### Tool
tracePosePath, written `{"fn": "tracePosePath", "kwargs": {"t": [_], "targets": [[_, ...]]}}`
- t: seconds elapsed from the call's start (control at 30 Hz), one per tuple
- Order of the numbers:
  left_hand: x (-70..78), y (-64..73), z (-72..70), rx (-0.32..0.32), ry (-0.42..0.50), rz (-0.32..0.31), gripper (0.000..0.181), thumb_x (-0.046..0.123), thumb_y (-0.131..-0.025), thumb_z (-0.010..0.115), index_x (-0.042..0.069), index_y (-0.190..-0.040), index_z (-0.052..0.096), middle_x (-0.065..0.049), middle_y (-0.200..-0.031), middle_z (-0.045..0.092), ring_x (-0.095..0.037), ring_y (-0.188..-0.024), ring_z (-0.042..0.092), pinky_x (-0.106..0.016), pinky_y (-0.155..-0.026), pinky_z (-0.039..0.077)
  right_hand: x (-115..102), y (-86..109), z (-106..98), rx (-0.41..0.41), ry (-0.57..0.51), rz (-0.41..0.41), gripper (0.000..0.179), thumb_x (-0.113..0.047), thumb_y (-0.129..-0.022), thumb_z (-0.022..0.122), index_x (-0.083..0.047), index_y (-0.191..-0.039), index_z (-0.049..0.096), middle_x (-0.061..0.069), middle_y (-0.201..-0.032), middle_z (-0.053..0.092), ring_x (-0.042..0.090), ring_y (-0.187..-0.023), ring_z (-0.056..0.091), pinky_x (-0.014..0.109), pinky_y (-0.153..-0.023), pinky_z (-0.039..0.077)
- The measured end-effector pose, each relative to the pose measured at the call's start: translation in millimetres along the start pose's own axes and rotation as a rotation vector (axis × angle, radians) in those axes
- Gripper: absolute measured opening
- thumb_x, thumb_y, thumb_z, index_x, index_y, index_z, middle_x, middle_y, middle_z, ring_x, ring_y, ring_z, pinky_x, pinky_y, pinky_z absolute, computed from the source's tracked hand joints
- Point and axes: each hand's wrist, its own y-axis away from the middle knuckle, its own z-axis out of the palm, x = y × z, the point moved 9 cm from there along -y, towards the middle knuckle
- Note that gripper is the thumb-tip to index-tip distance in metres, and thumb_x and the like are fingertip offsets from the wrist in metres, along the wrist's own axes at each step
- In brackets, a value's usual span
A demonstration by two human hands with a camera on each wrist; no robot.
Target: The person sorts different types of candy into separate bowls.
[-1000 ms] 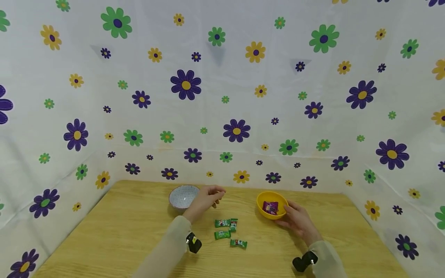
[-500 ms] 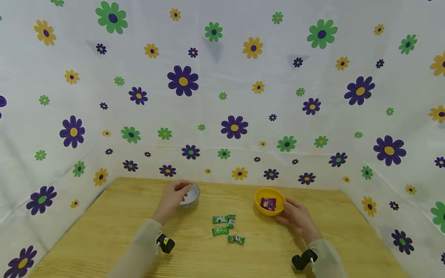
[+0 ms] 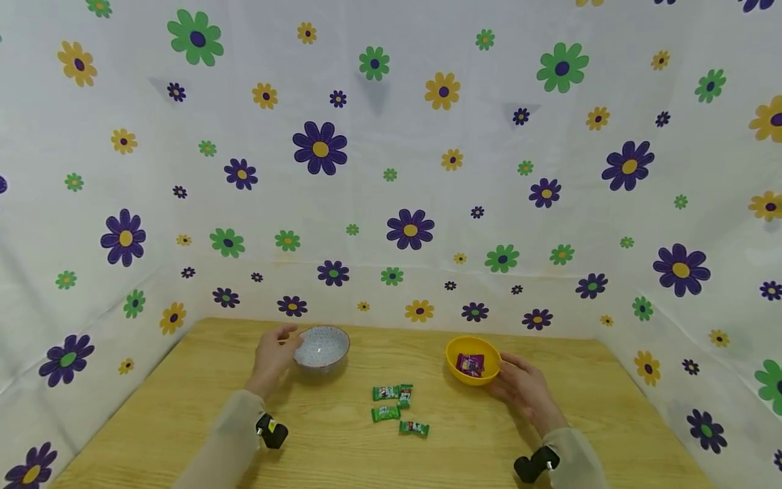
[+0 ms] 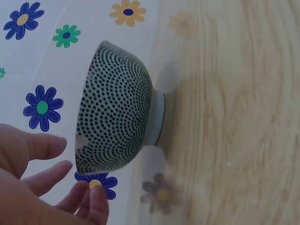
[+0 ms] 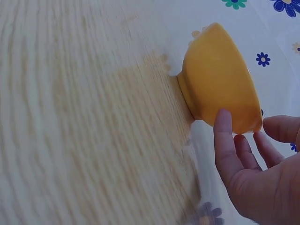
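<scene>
My left hand (image 3: 273, 354) is beside the left edge of a white patterned bowl (image 3: 322, 348). In the left wrist view its relaxed fingers (image 4: 47, 146) lie close to the rim of this dotted bowl (image 4: 115, 110); whether any touches it I cannot tell. On the other side, my right hand (image 3: 527, 388) holds the right side of a yellow bowl (image 3: 473, 380), which stands on the table. One finger (image 5: 224, 126) lies against the outer wall and other digits are at the rim. Purple-wrapped candy (image 3: 470, 365) lies inside the yellow bowl.
Several green-wrapped candies (image 3: 386, 413) lie on the wooden table (image 3: 342, 455) between the two arms. A white flowered cloth (image 3: 391, 204) hangs behind the table and along both sides. A small black camera sits on each wrist.
My left hand has moved left, from between the bowls, across the white bowl to its left side. The right hand stays at the yellow bowl. The candies have not moved.
</scene>
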Motion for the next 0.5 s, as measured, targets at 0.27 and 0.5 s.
{"fn": "tracePosePath", "kwargs": {"t": [0.27, 0.5], "targets": [[-10.6, -4.2, 7.5, -0.091, 0.063, -0.01, 0.047, 0.003, -0.088, 0.046, -0.001, -0.135, 0.037, -0.025, -0.132, 0.038, -0.035, -0.115, 0.04, -0.041, -0.09, 0.042, -8, 7.7, -10, 0.092, 0.087, -0.044, 0.039, -0.019, -0.095, 0.048, -0.004, -0.131, 0.042, 0.018, -0.127, 0.042, 0.032, -0.11, 0.045, 0.036, -0.085, 0.048], [-14.5, -7.2, 14.7, -0.18, 0.158, -0.009, 0.044, 0.005, -0.092, 0.039, -0.005, -0.135, 0.034, -0.027, -0.13, 0.038, -0.033, -0.104, 0.049, -0.038, -0.082, 0.049, -19, 12.7, -4, 0.091, 0.125, -0.137, 0.035, -0.016, -0.094, 0.049, -0.003, -0.126, 0.048, 0.019, -0.119, 0.046, 0.027, -0.095, 0.049, 0.037, -0.081, 0.049]]}}
